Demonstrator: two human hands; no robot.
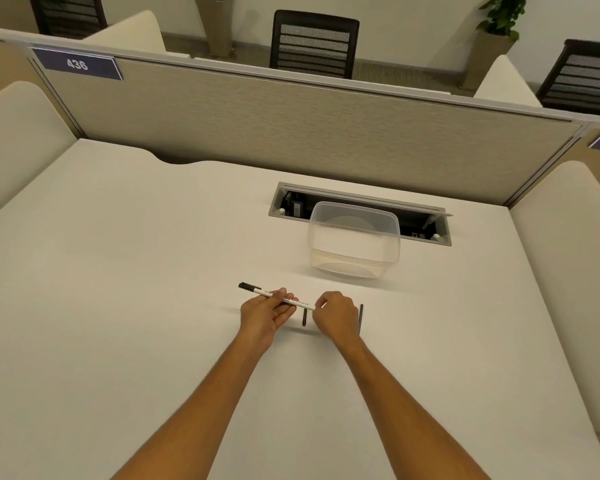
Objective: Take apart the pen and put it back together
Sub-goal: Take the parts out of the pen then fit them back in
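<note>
head view. the white desk [118, 271] is bounded at the far edge by a beige partition [291, 133] carrying a blue plate marked 436 [77, 64]; cream side panels close it left and right. a recessed cable tray [361, 202] is cut into the desk near the far edge, right of centre. a clear plastic container [354, 240], one count, stands at the near lip of that tray. wide bare desk surface lies to the left of the hands and between the hands and the near edge; the forearms cross that near area.

the pen barrel [278, 296], white with a black cap end pointing left, is held just above the desk in the middle. the left hand [265, 311] is palm-up with fingers curled around the barrel's mid-section. the right hand [336, 313] is closed in a pinch at the barrel's right end; what exactly the fingertips hold there cannot be told.

loose parts on the desk, two counted: one short dark piece [304, 317] lying between the two hands, under the barrel; one long thin dark rod [361, 318] lying just right of the right hand, running near-to-far. both are apart from the barrel.

beyond the partition: three dark mesh-back chairs [314, 43], two potted plants [499, 26].
</note>
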